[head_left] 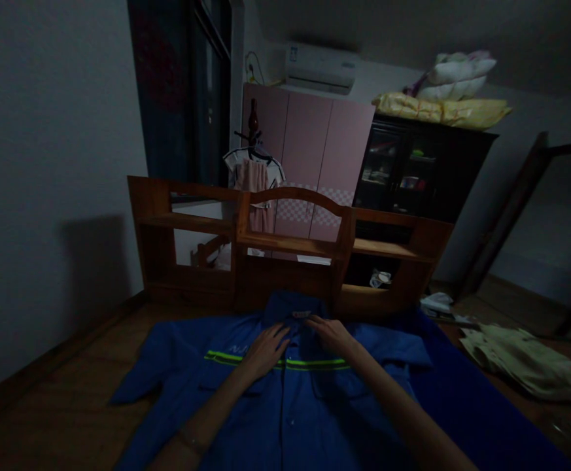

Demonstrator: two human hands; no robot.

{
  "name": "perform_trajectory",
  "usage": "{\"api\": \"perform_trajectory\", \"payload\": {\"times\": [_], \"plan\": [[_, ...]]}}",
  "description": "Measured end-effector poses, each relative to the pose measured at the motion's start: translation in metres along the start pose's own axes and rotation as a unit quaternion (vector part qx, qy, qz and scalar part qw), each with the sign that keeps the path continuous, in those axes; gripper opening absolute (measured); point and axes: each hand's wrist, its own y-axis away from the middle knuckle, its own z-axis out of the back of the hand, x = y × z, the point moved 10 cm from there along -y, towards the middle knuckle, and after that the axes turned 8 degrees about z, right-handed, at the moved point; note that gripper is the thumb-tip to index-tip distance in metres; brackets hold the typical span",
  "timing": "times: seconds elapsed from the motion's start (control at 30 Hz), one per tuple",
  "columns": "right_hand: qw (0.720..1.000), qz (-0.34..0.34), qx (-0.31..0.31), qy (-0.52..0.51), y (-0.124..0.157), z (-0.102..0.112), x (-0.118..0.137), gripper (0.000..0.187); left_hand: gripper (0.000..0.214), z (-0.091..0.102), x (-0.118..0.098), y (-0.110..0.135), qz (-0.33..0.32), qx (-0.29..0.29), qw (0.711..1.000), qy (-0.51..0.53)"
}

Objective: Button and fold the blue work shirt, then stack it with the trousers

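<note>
A blue work shirt (295, 405) with a yellow-green reflective stripe across the chest lies spread front-up on a wooden bed platform (69, 392). My left hand (265, 350) lies flat on the chest just left of the collar, fingers stretched out. My right hand (331, 335) rests flat on the shirt just right of the collar, its fingertips near the top of the button line. Both hands press on the cloth and grip nothing.
A wooden headboard with shelves (290, 245) stands behind the shirt. A pale green garment (525, 360) lies crumpled at the right. Further back are a pink wardrobe (314, 150), a dark cabinet (422, 170) with bedding on top, and a coat stand (253, 163).
</note>
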Motion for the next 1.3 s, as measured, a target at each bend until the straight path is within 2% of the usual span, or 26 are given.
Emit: {"api": "perform_trajectory", "payload": {"times": [0.07,0.13,0.3,0.4,0.47,0.6,0.73,0.8,0.87,0.97,1.07,1.17,1.23,1.3], "plan": [[1.0,-0.019,0.008,-0.012,-0.009,-0.007,-0.012,0.05,0.047,-0.014,0.005,0.005,0.0,0.028,0.999,-0.045],[0.999,-0.034,-0.001,-0.025,-0.018,-0.006,-0.027,0.039,0.048,-0.019,0.01,0.005,0.003,0.033,0.997,-0.072],[0.995,-0.05,-0.034,-0.074,-0.045,0.009,-0.051,0.027,0.048,-0.014,0.013,-0.011,0.001,0.002,0.996,-0.092],[0.991,-0.082,-0.065,-0.087,-0.056,0.006,-0.054,0.023,0.045,-0.003,0.012,-0.022,0.003,-0.04,0.997,-0.07],[0.984,-0.121,-0.101,-0.084,-0.056,-0.004,-0.051,0.025,0.049,0.003,0.013,-0.027,0.009,-0.065,0.996,-0.067],[0.958,-0.2,-0.189,-0.083,-0.039,-0.029,-0.039,0.03,0.074,0.014,0.013,-0.032,0.002,-0.101,0.988,-0.117],[0.934,-0.218,-0.265,-0.101,-0.025,-0.039,-0.036,0.031,0.086,0.022,0.003,-0.049,-0.066,-0.078,0.971,-0.215],[0.926,-0.212,-0.29,-0.115,-0.023,-0.039,-0.041,0.03,0.076,0.022,-0.006,-0.062,-0.132,-0.048,0.956,-0.257],[0.919,-0.206,-0.311,-0.128,-0.022,-0.038,-0.046,0.029,0.055,0.021,-0.013,-0.074,-0.198,-0.022,0.936,-0.29],[0.908,-0.199,-0.338,-0.144,-0.021,-0.037,-0.051,0.027,0.026,0.022,-0.012,-0.086,-0.251,-0.014,0.912,-0.324],[0.898,-0.194,-0.363,-0.156,-0.019,-0.036,-0.053,0.025,0.019,0.027,-0.002,-0.084,-0.267,-0.013,0.907,-0.326],[0.889,-0.191,-0.383,-0.164,-0.015,-0.033,-0.053,0.022,0.017,0.034,0.008,-0.068,-0.271,-0.012,0.91,-0.315],[0.883,-0.188,-0.395,-0.169,-0.013,-0.031,-0.053,0.022,0.018,0.046,0.011,-0.059,-0.248,-0.044,0.922,-0.293],[0.879,-0.185,-0.403,-0.175,-0.011,-0.029,-0.054,0.021,0.018,0.063,0.016,-0.053,-0.186,-0.105,0.945,-0.248]]}}
